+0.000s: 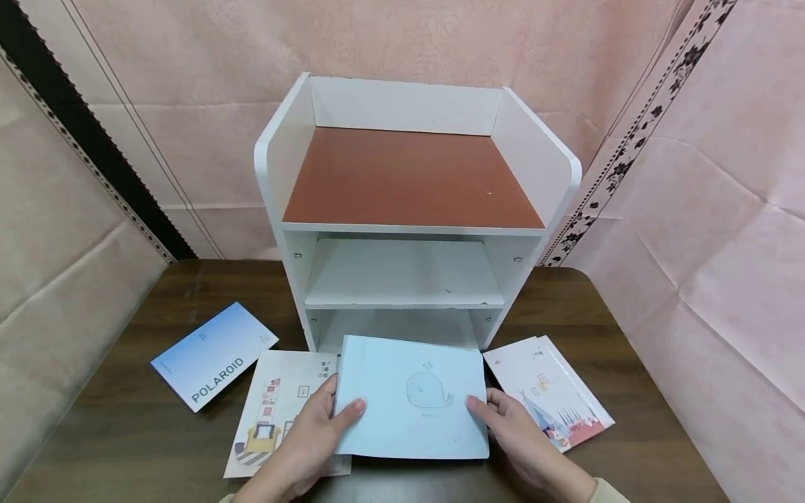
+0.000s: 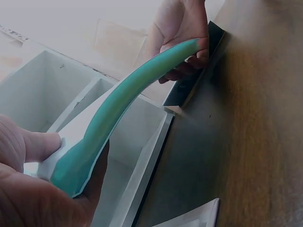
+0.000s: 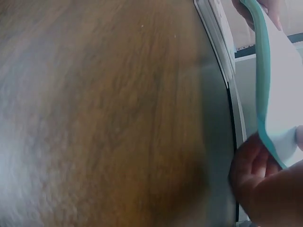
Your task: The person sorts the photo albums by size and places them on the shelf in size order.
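Note:
A light blue notebook (image 1: 390, 398) with a small whale drawing on its cover is held up off the table between both hands. My left hand (image 1: 311, 436) grips its left edge, thumb on the cover and fingers behind. The right hand (image 1: 522, 436) pinches the right edge the same way. In the left wrist view the notebook (image 2: 113, 113) bows, its teal page edge showing. Below the left hand lies a white booklet (image 1: 267, 412) with a yellow armchair picture, partly covered by the notebook. Another white booklet (image 1: 553, 395) with a pink and blue picture lies beyond the right hand.
A white shelf unit (image 1: 402, 269) with a brown top panel (image 1: 415, 178) stands behind the notebook on the dark wooden table (image 1: 126, 426). At the left lies a blue POLAROID booklet (image 1: 214, 356). Pink cloth (image 1: 402, 42) hangs around the back and sides.

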